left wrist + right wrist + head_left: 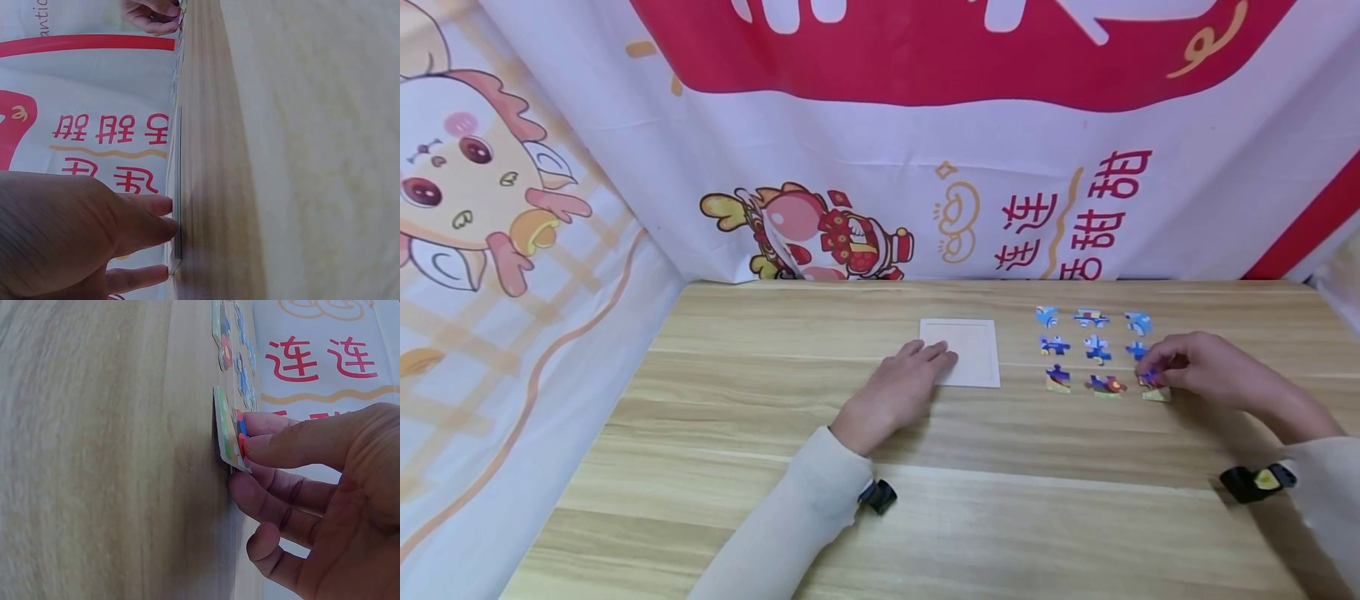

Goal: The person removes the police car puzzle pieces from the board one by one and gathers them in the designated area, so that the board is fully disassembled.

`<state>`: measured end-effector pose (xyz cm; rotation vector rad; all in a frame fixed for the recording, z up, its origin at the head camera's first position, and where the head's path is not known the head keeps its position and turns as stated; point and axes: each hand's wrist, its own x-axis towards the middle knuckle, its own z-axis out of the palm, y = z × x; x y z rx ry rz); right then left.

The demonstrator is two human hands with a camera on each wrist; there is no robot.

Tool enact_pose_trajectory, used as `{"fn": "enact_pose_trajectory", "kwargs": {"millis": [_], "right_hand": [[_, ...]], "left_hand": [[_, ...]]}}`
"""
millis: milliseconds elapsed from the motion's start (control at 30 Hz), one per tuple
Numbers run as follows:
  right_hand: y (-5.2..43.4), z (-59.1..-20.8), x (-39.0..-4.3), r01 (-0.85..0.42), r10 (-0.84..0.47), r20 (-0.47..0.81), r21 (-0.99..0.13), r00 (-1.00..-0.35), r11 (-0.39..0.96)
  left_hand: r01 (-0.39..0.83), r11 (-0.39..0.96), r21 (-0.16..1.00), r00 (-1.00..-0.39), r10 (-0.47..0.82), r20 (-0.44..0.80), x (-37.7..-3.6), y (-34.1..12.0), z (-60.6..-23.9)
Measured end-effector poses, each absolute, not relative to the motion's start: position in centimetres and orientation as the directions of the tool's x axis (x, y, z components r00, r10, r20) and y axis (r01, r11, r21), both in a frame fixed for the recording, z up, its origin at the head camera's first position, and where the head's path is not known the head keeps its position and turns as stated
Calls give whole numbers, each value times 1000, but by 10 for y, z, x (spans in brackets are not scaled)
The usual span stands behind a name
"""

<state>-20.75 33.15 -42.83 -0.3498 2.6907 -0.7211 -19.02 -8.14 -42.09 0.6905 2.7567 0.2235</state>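
My left hand (897, 390) rests its fingertips on a flat white square puzzle frame (976, 358), near its left side. In the left wrist view, those fingers (142, 280) reach the frame's edge fairly straight. At the lower right corner of the group of pieces, my right hand (1213, 372) pinches a colourful jigsaw piece (226, 428) between thumb and fingers. The right wrist view shows that piece tilted, one side raised off the table. Its far part is hidden behind the fingertips.
Several other jigsaw pieces lie apart in rows right of the frame, among them a bottom-middle piece (1105, 384) and a centre piece (1097, 348). The wooden table (1000, 533) ends at a printed cloth (865, 142) behind, with another cloth (572, 333) at left.
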Motion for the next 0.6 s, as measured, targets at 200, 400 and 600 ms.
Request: {"fn": "enact_pose_trajectory", "kwargs": {"millis": [200,400,600], "right_hand": [[333,-431,-208,-155,-318,-241,-519,-917,840],[332,-432,-207,-149,-311,-235,-524,-921,838],[328,-431,-204,-133,-294,-232,-529,-927,838]], "left_hand": [[445,872,204,-840,486,-243,-191,-82,-421],[445,868,220,-835,491,-247,-192,-84,-422],[440,864,247,-829,496,-260,-192,-87,-423]]}}
